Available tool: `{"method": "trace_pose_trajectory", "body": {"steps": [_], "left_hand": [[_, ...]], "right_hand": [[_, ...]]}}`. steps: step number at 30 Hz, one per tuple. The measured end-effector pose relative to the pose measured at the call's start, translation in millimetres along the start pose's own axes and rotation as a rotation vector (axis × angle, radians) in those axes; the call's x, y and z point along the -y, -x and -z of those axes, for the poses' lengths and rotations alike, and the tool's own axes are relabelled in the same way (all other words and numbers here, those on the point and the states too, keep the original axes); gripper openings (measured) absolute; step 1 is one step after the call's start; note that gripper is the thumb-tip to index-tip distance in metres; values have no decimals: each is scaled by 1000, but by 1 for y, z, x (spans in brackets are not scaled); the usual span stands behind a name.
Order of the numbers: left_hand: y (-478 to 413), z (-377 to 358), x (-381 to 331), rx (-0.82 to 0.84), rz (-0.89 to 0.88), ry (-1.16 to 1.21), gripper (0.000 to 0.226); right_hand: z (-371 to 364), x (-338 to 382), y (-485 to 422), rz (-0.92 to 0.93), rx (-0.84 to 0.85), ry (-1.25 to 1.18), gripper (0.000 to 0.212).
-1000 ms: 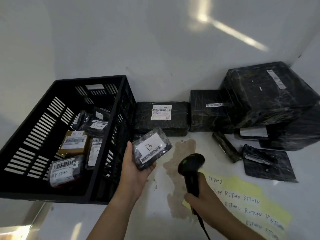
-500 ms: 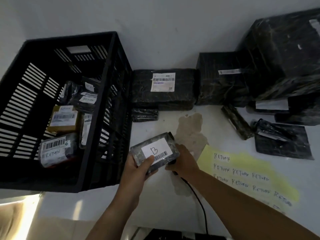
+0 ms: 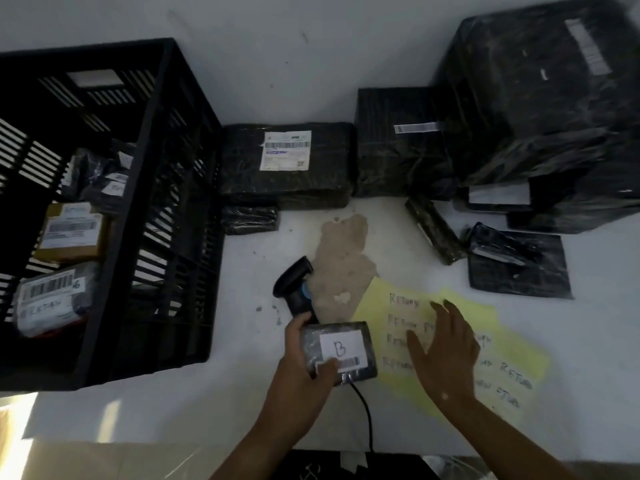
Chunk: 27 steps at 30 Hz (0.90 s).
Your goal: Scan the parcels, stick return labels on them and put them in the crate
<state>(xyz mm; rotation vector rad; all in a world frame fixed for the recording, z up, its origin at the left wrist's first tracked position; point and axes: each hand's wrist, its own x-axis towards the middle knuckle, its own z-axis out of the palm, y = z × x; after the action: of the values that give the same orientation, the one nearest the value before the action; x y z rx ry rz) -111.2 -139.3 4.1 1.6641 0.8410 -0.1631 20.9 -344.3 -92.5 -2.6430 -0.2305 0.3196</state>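
Observation:
My left hand grips a small black-wrapped parcel with a white label marked "B" and a barcode, low over the table. The black barcode scanner lies on the table just behind the parcel, its cable running toward me. My right hand hovers with fingers spread over the yellow sheet of handwritten RETURN labels, holding nothing. The black slatted crate stands at the left with several labelled parcels inside.
Black-wrapped parcels line the wall: a flat one with a white label, a box and a tall stack at the right. Smaller packets lie in front of them. A brown stain marks the table.
My right hand has put the scanner down on the table and moved right over the yellow label sheet. My left hand has lowered the parcel toward the table's near side.

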Motion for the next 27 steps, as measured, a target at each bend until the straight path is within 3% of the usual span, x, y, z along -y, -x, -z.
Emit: {"method": "trace_pose_trajectory", "body": {"steps": [2, 5, 9, 11, 16, 21, 24, 27], "left_hand": [[-3, -23, -1, 44, -50, -84, 57], [-13, -55, -2, 109, -44, -113, 47], [-32, -83, 7, 143, -34, -166, 46], [-40, -90, 13, 90, -86, -305, 43], [-63, -96, 7, -41, -285, -647, 42], [-107, -103, -19, 82, -473, -833, 27], [-133, -113, -33, 172, -448, -920, 14], [-153, -120, -40, 270, -346, -1010, 15]], "right_hand": [[-1, -32, 6, 39, 66, 95, 65], [10, -64, -5, 251, 151, 198, 65], [34, -91, -34, 476, 198, 158, 56], [42, -92, -44, 532, 203, 127, 57], [17, -65, -47, 416, 134, -52, 49], [-6, -51, -43, 275, 77, -174, 38], [-8, -48, -42, 249, 39, -234, 32], [-12, -44, -41, 220, -11, -259, 27]]}}
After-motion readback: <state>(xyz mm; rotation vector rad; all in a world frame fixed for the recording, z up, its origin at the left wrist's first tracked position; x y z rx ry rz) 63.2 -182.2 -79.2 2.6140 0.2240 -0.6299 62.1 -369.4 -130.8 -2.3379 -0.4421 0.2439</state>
